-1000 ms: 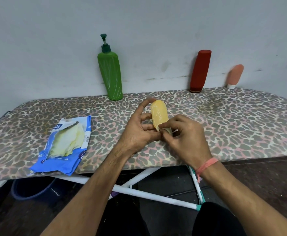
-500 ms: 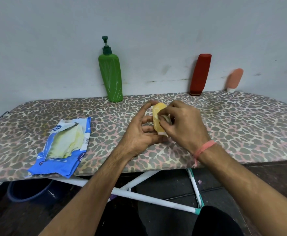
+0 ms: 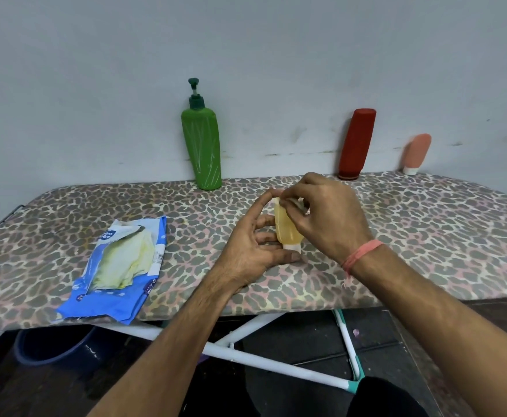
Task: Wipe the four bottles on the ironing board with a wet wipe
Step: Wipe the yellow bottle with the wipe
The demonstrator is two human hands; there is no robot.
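Observation:
A small yellow bottle (image 3: 287,228) stands cap-down near the middle of the leopard-print ironing board (image 3: 426,236). My left hand (image 3: 253,245) holds it, index finger over its top and thumb at its white cap. My right hand (image 3: 324,218) pinches a small wet wipe (image 3: 296,204) against the bottle's upper end; most of the wipe is hidden by the fingers. A green pump bottle (image 3: 202,149), a red bottle (image 3: 356,144) and a small pink bottle (image 3: 417,153) stand along the wall at the board's far edge.
An opened blue wet-wipe pack (image 3: 120,266) lies on the board's left front part. A grey wall rises directly behind the board. Below are the board's white legs (image 3: 276,362) and a dark blue basin (image 3: 54,347) on the floor.
My right hand with the wipe has slid up the yellow bottle from its lower end to its top. My left hand has kept its hold on the bottle.

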